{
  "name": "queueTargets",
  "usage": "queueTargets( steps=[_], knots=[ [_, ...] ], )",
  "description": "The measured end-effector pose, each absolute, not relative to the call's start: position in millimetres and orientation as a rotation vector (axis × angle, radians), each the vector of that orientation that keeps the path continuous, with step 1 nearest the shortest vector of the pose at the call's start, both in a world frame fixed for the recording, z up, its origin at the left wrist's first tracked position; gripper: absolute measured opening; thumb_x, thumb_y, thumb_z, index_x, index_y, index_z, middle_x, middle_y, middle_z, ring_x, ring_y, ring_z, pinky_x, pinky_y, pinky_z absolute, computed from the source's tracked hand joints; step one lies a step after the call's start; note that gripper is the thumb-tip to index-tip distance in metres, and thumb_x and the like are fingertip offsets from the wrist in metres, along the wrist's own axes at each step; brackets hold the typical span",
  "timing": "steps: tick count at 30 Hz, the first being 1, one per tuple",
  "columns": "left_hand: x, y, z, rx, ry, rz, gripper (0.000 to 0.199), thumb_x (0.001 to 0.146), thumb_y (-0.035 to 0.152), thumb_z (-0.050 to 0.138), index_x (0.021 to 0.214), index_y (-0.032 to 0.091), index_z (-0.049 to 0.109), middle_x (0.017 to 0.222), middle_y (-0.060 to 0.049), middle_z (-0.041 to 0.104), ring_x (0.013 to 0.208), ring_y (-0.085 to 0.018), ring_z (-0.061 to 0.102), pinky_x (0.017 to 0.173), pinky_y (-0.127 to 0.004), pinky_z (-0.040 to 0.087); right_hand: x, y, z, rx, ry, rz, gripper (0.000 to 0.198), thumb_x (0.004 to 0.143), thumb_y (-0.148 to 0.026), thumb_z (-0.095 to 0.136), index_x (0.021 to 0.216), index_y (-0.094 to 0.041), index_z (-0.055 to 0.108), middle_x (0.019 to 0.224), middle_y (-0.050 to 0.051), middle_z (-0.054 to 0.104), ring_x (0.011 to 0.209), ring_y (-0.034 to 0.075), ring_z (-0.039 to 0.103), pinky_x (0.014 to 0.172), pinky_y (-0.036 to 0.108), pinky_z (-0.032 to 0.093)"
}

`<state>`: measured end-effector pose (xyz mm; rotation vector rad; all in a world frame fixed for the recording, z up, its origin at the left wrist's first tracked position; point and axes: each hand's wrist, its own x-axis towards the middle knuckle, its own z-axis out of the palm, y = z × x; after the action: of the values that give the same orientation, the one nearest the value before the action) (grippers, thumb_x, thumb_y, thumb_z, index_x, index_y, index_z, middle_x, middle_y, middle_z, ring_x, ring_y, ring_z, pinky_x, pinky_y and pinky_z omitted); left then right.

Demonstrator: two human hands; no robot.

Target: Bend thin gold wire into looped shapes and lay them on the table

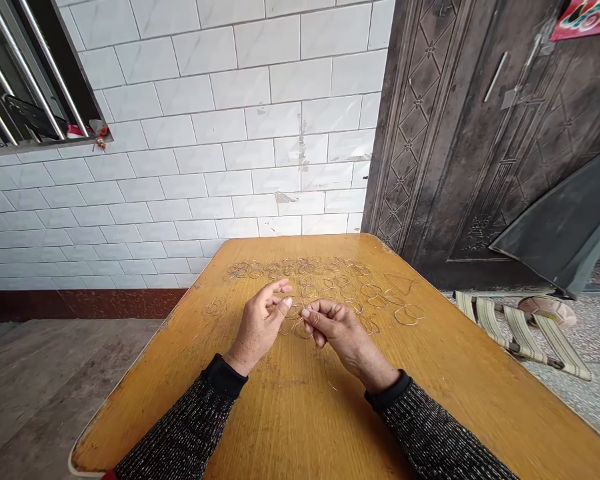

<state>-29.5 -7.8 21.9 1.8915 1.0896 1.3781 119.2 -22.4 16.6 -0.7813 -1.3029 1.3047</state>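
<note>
My right hand (333,327) is closed in a pinch, thumb against fingers, on what looks like a thin wire loop (295,328); the loop's outline is hard to separate from the loops lying behind it. Just to its left, my left hand (263,323) is raised with thumb and fingers apart and nothing visible in it. Beyond both hands, several thin wire loops (377,297) lie spread over the wooden table (280,420). A denser row of tangled loops (300,267) runs across the far part of the tabletop.
One small group of loops (215,307) lies left of my hands. A white tiled wall (260,147) stands behind the table, with a dark carved metal door (430,167) to the right. Beside the table's right edge are a striped-strap folding seat (523,330) and a ball (547,310).
</note>
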Motion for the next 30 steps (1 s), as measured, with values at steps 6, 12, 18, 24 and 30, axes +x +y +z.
queueTargets(
  steps=[6,12,18,24,30],
  knots=[
    [-21.2,-16.1,17.2,1.55,0.978,1.083,0.037,0.085,0.046,0.039,0.106,0.015,0.038,0.087,-0.007,0.06,0.065,-0.012,0.061,0.052,-0.022,0.047,127.6,-19.2,18.2,-0.774,-1.187,1.345,0.029,0.064,-0.042,0.068,0.058,-0.016,0.056,0.04,-0.005,0.051,0.034,0.005,0.041,0.038,0.018,0.033],
    [-16.5,-25.5,14.3,1.673,0.86,0.655,0.025,0.078,0.038,0.055,0.08,0.013,0.051,0.071,-0.003,0.063,0.047,-0.006,0.052,0.042,-0.016,0.034,133.1,-14.9,19.8,-0.773,-1.09,1.311,0.027,0.062,-0.04,0.07,0.061,-0.016,0.058,0.046,-0.004,0.055,0.039,0.006,0.047,0.042,0.018,0.038],
    [-12.9,-28.2,11.7,1.507,0.859,0.589,0.023,0.079,0.037,0.053,0.074,0.014,0.051,0.059,0.001,0.06,0.041,-0.005,0.05,0.038,-0.016,0.032,134.1,-10.3,16.5,-0.783,-1.008,1.186,0.026,0.061,-0.038,0.071,0.058,-0.016,0.057,0.047,-0.004,0.053,0.039,0.006,0.046,0.04,0.018,0.036],
    [-13.4,-25.7,8.2,1.271,0.751,0.554,0.025,0.077,0.038,0.057,0.08,0.014,0.052,0.06,0.0,0.062,0.038,-0.005,0.05,0.036,-0.015,0.03,140.4,-3.9,12.9,-0.777,-0.941,1.131,0.024,0.061,-0.035,0.07,0.056,-0.016,0.056,0.049,-0.004,0.053,0.039,0.005,0.044,0.041,0.019,0.036],
    [-14.9,-24.4,9.4,1.087,0.583,0.565,0.024,0.074,0.036,0.062,0.078,0.013,0.055,0.063,-0.001,0.064,0.038,-0.003,0.048,0.035,-0.015,0.026,147.5,-0.9,16.8,-0.74,-0.882,1.191,0.025,0.058,-0.034,0.072,0.055,-0.016,0.055,0.048,-0.004,0.053,0.039,0.005,0.043,0.04,0.017,0.036]
  ],
)
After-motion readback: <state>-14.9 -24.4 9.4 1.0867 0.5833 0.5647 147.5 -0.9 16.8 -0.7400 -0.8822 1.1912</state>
